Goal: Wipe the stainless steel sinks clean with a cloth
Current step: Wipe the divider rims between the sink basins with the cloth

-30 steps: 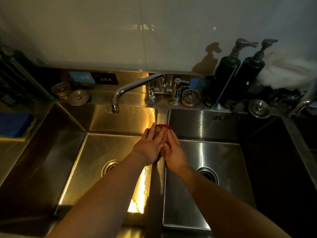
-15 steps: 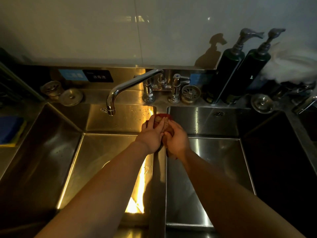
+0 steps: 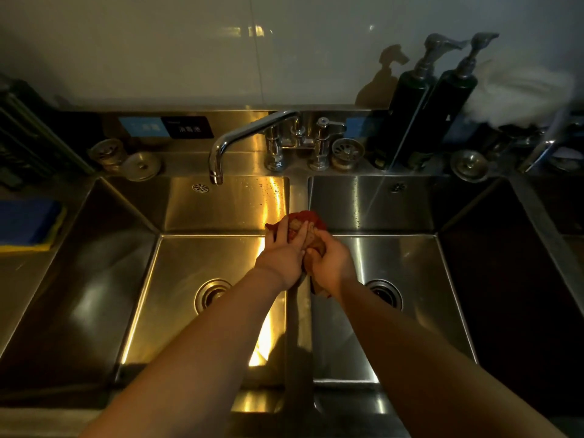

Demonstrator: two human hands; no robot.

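A: Where is the cloth point(image 3: 308, 220) just now?

B: Bunched up on the divider point(image 3: 298, 336) between the left sink point(image 3: 221, 207) and the right sink point(image 3: 366, 207), towards the back, below and to the right of the tap point(image 3: 252, 132). A tail of it hangs down on the right-sink side, under the wrist.

A: And who has hold of it?

B: The right grip point(image 3: 331, 260) does: its fingers are curled round the wad. The left grip point(image 3: 281, 256) lies over the top with the fingers fairly straight, pressing rather than clasping.

A: How do you expect it to handle?

B: Soft and limp, I would judge, and light, though heavier if it is wet, which I cannot tell in this dim light. It will not slip on its own, but a loose corner could drag or catch on the ridge. The steel looks smooth and shows droplets on the back walls, so the cloth should slide easily under pressure.

A: Best place to take it?

B: In the middle of the wad, with the loose ends gathered into the palm, so that a flat pad faces the steel. One grip would do for wiping; the other could then steady against the worktop edge.

A: Anything fragile?

B: Not the cloth. The two pump bottles point(image 3: 426, 121) at the back right stand well apart from it.
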